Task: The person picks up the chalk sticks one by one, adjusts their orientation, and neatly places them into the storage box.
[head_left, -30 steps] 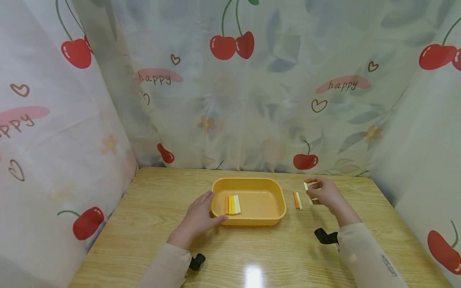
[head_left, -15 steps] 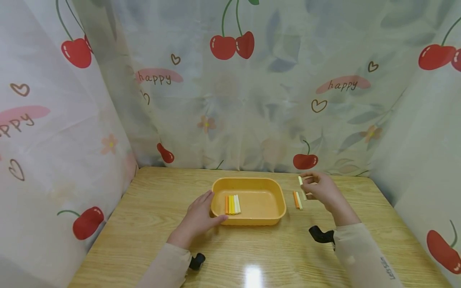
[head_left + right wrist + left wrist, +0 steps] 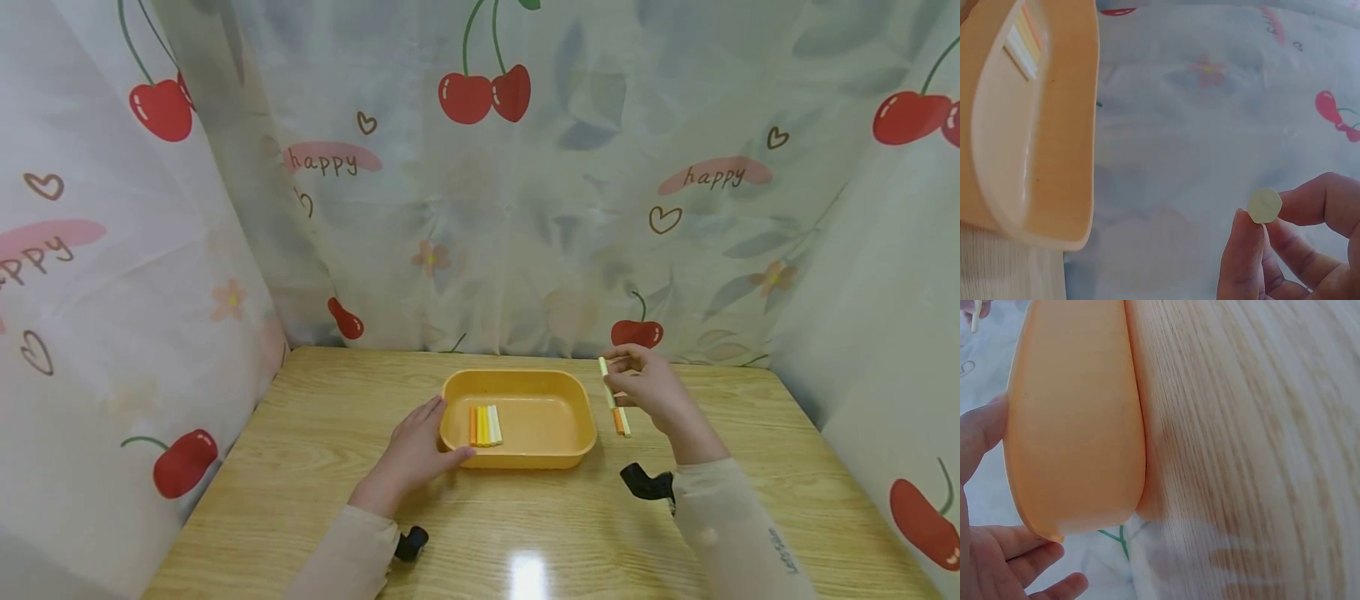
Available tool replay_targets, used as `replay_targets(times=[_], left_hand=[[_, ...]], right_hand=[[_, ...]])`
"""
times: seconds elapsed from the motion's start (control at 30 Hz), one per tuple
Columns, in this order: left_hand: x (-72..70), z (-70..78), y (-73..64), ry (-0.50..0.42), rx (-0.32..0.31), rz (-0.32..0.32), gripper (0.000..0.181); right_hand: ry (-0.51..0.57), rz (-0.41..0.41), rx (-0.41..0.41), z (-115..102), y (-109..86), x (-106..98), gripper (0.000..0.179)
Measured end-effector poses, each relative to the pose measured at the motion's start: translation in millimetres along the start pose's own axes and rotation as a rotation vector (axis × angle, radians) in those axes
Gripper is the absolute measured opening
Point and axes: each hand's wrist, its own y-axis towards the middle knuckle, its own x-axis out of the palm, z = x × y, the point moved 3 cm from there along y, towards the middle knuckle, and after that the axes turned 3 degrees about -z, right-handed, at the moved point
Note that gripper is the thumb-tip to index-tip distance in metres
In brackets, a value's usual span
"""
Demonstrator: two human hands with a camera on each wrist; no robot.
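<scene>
My right hand [image 3: 651, 392] pinches a pale yellow stick of chalk [image 3: 606, 382] between thumb and fingers, to the right of the orange-yellow plastic bin [image 3: 551, 460]. In the right wrist view the chalk's blunt end [image 3: 1265, 205] faces the camera. My left hand [image 3: 411, 446] holds the bin's left end, thumb at the front rim and fingers along the side. Inside the bin, toward its left, several chalk sticks [image 3: 483, 427] lie side by side in orange, yellow and white. An orange chalk [image 3: 618, 423] and a pale one lie on the table, partly behind the held stick.
The bin stands on a light wood-grain table [image 3: 480, 525]. A cherry-print curtain [image 3: 525, 217] hangs behind the table and along both sides. Black wrist mounts [image 3: 647, 482] stick out from both sleeves.
My right hand has carried the pale chalk leftward and slightly up, from right of the two loose chalks to over them, nearer the bin. The left hand and bin stay in place.
</scene>
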Motion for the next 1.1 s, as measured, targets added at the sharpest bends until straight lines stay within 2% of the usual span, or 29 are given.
replay_targets(times=[0.37, 0.77, 1.1], left_hand=[[-0.6, -0.1, -0.2, 0.004, 0.019, -0.001, 0.103], [-0.1, 0.7, 0.6, -0.004, 0.013, -0.004, 0.104], [-0.8, 1.6, -0.4, -0.013, 0.007, -0.001, 0.103]], right_hand=[[0.064, -0.008, -0.002, -12, 8.0, 21, 0.043], [0.184, -0.029, 0.024, -6, 24.6, 47, 0.043], [0.239, -0.055, 0.05, -5, 34.2, 71, 0.041]])
